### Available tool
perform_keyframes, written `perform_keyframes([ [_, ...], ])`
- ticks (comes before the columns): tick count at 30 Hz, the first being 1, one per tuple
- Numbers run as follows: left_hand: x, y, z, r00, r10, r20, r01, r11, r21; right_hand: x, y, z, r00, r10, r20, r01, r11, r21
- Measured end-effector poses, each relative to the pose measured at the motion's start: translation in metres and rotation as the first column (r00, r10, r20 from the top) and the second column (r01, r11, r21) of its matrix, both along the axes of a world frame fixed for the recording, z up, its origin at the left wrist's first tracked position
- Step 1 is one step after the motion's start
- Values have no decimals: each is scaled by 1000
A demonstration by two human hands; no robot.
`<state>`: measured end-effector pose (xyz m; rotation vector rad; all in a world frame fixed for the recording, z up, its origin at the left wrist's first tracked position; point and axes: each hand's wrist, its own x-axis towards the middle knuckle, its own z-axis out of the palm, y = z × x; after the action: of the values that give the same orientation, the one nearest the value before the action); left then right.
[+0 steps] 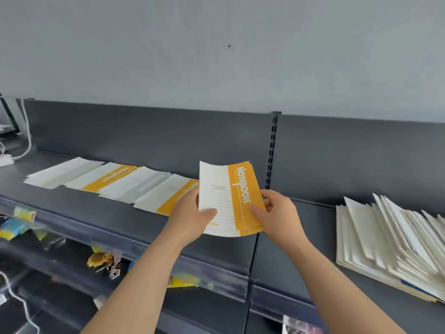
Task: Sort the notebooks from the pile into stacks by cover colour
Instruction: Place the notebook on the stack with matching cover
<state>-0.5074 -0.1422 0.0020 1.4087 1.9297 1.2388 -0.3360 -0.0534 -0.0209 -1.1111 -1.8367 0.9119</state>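
Left hand [192, 214] and right hand [277, 210] both pinch the side edges of a few orange-striped notebooks [228, 198], held above the shelf [212, 247] just right of the sorted stacks [106, 179]. Risk: the thin bundle bows, so covers may slip and fan out; unsorted pile [390, 247] leans loosely at right.

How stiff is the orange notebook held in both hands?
Probably floppy: the orange notebook bows along its top edge though the left hand and right hand grip its sides. Likely light: it looks thin. Smooth cover might slide on the orange stack.
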Motion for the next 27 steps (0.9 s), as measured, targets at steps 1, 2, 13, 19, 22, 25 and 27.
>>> perform_keyframes([
  [1,-17,-5,-1,1000,-14,-6,14,1000,-19,-19,-3,-2,1000,11,4,-11,1000,-6],
  [2,-33,-11,-3,1000,-27,-9,27,999,-39,-36,-6,-4,1000,21,8,-21,1000,-11],
  [13,-153,7,-22,992,2,-123,-12,996,-85,-155,7,-26,997,14,74,-10,998,-62],
  [19,-192,44,-37,978,62,-200,-81,993,-87,-191,32,-40,994,-11,106,24,993,-118],
  [22,-210,62,-45,967,62,-247,-90,991,-104,-204,42,-47,988,-31,150,51,990,-132],
  [25,-218,73,-50,949,63,-308,-104,988,-117,-213,48,-51,974,-37,222,69,987,-142],
  [27,-222,78,-56,942,42,-334,-93,986,-139,-219,50,-54,962,-47,269,88,986,-144],
])
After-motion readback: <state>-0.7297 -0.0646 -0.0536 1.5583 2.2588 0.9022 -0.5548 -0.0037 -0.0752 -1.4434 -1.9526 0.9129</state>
